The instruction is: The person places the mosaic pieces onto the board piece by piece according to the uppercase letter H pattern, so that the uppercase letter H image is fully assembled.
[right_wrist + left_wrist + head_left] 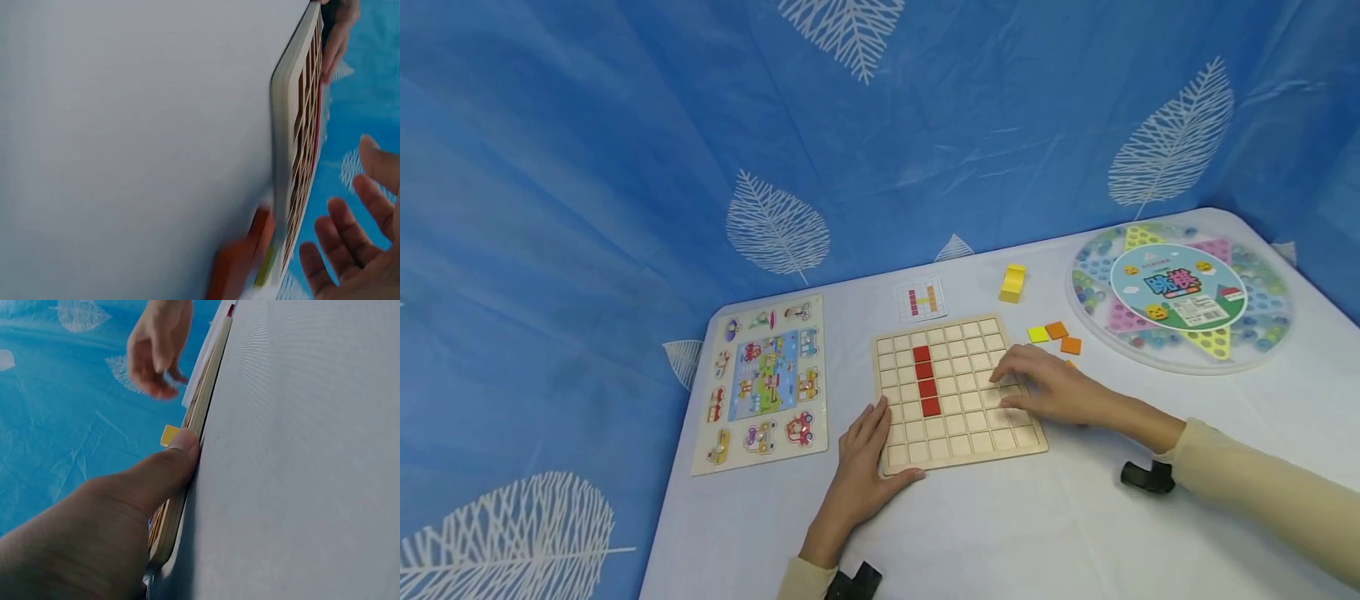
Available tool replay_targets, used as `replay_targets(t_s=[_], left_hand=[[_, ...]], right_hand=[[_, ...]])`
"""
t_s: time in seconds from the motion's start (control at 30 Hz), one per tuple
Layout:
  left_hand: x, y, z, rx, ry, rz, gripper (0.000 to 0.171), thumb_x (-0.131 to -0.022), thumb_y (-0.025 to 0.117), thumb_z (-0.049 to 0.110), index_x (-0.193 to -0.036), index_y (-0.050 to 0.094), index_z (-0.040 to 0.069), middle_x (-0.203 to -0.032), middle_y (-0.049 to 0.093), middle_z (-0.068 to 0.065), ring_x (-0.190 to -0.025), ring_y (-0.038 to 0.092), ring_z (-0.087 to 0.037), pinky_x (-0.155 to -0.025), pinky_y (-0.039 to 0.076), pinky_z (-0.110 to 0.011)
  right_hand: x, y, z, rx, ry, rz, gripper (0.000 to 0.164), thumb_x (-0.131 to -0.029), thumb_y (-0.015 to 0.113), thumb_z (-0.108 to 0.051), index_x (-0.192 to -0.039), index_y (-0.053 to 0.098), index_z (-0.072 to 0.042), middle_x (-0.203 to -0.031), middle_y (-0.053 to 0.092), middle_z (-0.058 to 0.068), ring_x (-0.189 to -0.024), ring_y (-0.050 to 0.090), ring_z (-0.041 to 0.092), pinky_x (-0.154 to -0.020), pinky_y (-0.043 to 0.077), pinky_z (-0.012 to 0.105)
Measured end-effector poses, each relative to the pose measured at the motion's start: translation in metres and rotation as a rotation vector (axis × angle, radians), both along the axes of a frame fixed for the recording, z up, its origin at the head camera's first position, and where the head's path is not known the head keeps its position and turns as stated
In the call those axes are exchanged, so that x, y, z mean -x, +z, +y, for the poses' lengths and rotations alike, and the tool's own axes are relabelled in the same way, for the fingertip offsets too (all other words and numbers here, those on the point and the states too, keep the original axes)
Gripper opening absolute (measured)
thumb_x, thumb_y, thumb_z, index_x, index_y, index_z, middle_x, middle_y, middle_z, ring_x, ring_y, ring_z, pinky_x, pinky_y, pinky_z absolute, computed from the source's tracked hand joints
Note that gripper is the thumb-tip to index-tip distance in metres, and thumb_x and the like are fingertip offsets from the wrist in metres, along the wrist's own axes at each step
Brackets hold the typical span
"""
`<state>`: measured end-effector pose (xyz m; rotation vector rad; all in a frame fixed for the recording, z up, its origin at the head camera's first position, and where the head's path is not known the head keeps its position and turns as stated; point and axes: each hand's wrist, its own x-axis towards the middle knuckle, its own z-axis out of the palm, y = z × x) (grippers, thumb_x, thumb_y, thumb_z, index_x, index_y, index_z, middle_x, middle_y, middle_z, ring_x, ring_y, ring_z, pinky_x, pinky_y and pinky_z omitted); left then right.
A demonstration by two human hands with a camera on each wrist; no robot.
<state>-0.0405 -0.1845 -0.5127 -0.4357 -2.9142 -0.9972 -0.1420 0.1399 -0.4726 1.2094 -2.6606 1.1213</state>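
Note:
A wooden grid board (966,446) lies flat on the table, with a column of several red tiles (927,387) in its left half. My left hand (867,467) rests at the board's near left corner, fingers straight along the left side. Its thumb (169,464) lies against the near edge in the left wrist view. Over the board's right side hovers my right hand (1051,387), fingers loosely bent and apart, nothing between them in the right wrist view. Beyond that hand lie a yellow tile (1038,334) and several orange tiles (1071,346), one partly hidden by it.
A small pattern card (921,300) lies behind the board, with a yellow block (1012,283) to its right. The picture puzzle board (703,442) is at left. A round Chinese checkers set with marbles (1180,287) occupies the back right. Blue curtain (925,167) hangs behind.

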Motion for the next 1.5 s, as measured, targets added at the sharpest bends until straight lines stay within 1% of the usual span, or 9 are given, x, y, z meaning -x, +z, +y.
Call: replay_targets(t_s=[0.1,0.23,0.37,0.5,0.8,1.07,1.2,1.33,1.5], left_hand=[[0.0,0.0,0.0,0.007,-0.002,0.001,0.102,-0.076,0.08,0.051,-0.153,0.032,0.005,-0.162,0.026,-0.005,-0.149,0.021,-0.03,-0.11,0.023,-0.054],[0.0,0.0,0.0,0.015,-0.002,0.003,0.101,-0.076,0.08,0.051,-0.153,0.032,0.005,-0.162,0.026,-0.005,-0.149,0.021,-0.03,-0.11,0.024,-0.053],[-0.001,0.0,0.0,0.017,-0.001,0.003,0.101,-0.076,0.08,0.05,-0.152,0.032,0.005,-0.162,0.026,-0.005,-0.149,0.022,-0.031,-0.109,0.024,-0.054],[0.0,-0.001,0.001,0.025,-0.004,0.011,0.101,-0.076,0.08,0.049,-0.153,0.032,0.005,-0.162,0.025,-0.005,-0.148,0.022,-0.031,-0.109,0.024,-0.054],[0.001,0.0,0.0,0.026,-0.001,0.02,0.101,-0.075,0.081,0.049,-0.153,0.032,0.006,-0.162,0.026,-0.005,-0.148,0.022,-0.031,-0.11,0.024,-0.054],[0.0,0.0,0.0,0.031,-0.002,0.003,0.101,-0.076,0.08,0.05,-0.153,0.031,0.006,-0.162,0.025,-0.004,-0.148,0.022,-0.031,-0.11,0.024,-0.054],[0.0,0.0,0.0,0.032,0.0,-0.003,0.102,-0.076,0.08,0.051,-0.154,0.031,0.007,-0.162,0.025,-0.004,-0.149,0.021,-0.031,-0.11,0.024,-0.055],[0.0,0.0,0.0,0.029,-0.003,-0.004,0.102,-0.076,0.079,0.051,-0.153,0.031,0.007,-0.162,0.025,-0.005,-0.149,0.021,-0.031,-0.11,0.024,-0.054],[0.0,0.0,0.0,0.032,-0.005,0.006,0.102,-0.076,0.079,0.051,-0.153,0.031,0.006,-0.162,0.026,-0.005,-0.148,0.022,-0.031,-0.11,0.024,-0.054]], right_hand=[[-0.002,-0.001,0.029,0.01,0.025,0.012,0.028,-0.081,0.081,-0.018,-0.105,0.068,-0.016,-0.101,0.064,-0.007,-0.09,0.057,0.01,-0.078,0.047,0.026],[-0.009,-0.001,0.061,-0.01,-0.007,-0.003,0.03,-0.079,0.082,-0.016,-0.104,0.067,-0.018,-0.099,0.065,-0.008,-0.081,0.052,0.006,-0.07,0.044,0.02],[-0.014,-0.002,0.082,-0.031,-0.037,-0.02,0.033,-0.076,0.084,-0.016,-0.104,0.067,-0.019,-0.098,0.065,-0.01,-0.076,0.05,0.004,-0.066,0.042,0.018],[-0.017,-0.006,0.097,-0.038,-0.044,-0.046,0.035,-0.074,0.086,-0.019,-0.104,0.067,-0.021,-0.098,0.063,-0.012,-0.076,0.05,0.003,-0.067,0.043,0.017],[-0.022,-0.015,0.114,-0.076,-0.069,-0.11,0.037,-0.075,0.085,-0.022,-0.107,0.066,-0.027,-0.098,0.06,-0.016,-0.078,0.049,0.002,-0.069,0.046,0.016],[-0.02,-0.02,0.122,-0.091,-0.004,-0.112,0.035,-0.079,0.082,-0.017,-0.109,0.066,-0.026,-0.103,0.058,-0.013,-0.081,0.049,0.002,-0.071,0.045,0.016],[-0.017,-0.02,0.125,-0.108,0.026,-0.145,0.033,-0.081,0.079,-0.016,-0.109,0.065,-0.026,-0.104,0.057,-0.012,-0.082,0.049,0.003,-0.071,0.046,0.017],[-0.017,-0.019,0.126,-0.12,0.033,-0.179,0.03,-0.083,0.078,-0.019,-0.109,0.065,-0.025,-0.104,0.056,-0.011,-0.084,0.05,0.003,-0.072,0.046,0.017],[-0.017,-0.018,0.126,-0.106,0.031,-0.182,0.027,-0.084,0.077,-0.018,-0.107,0.065,-0.024,-0.103,0.057,-0.012,-0.083,0.05,0.003,-0.072,0.046,0.016]])
